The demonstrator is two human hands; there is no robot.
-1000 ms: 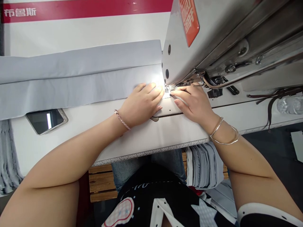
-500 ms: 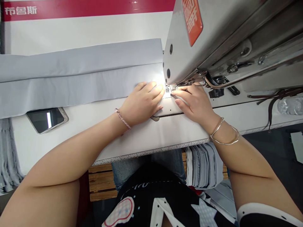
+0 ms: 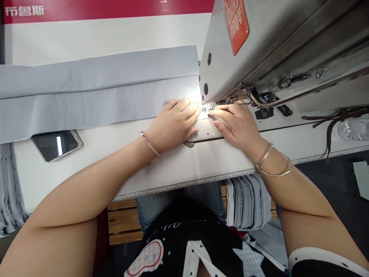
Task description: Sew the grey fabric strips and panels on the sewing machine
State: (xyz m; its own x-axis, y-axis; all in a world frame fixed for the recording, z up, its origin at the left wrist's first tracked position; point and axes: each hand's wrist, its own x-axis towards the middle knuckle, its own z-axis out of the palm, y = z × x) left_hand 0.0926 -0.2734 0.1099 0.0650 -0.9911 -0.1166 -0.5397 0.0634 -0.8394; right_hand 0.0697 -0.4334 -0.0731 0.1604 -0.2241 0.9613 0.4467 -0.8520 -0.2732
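Note:
A long strip of grey fabric (image 3: 115, 104), with a fold or seam along its length, lies across the table to the left of a sewing machine (image 3: 227, 69). My left hand (image 3: 175, 123) rests flat on the fabric's near right corner, fingers stretched toward the lit presser foot (image 3: 204, 108). On the other side of the foot, my right hand (image 3: 238, 125) lies on the machine bed with its fingers apart. Its index fingertip is close beside the foot. The machine head partly hides the other fingers, and I see nothing held in them.
A phone (image 3: 57, 146) lies partly under the fabric at left. Grey pieces (image 3: 10, 188) hang at the left edge; folded grey fabric (image 3: 249, 202) is stacked below the table edge. Dark cords (image 3: 331, 119) and a clear plastic bottle (image 3: 353, 129) lie at right.
The view has shifted very slightly. Both hands and the fabric stay in the same places by the presser foot.

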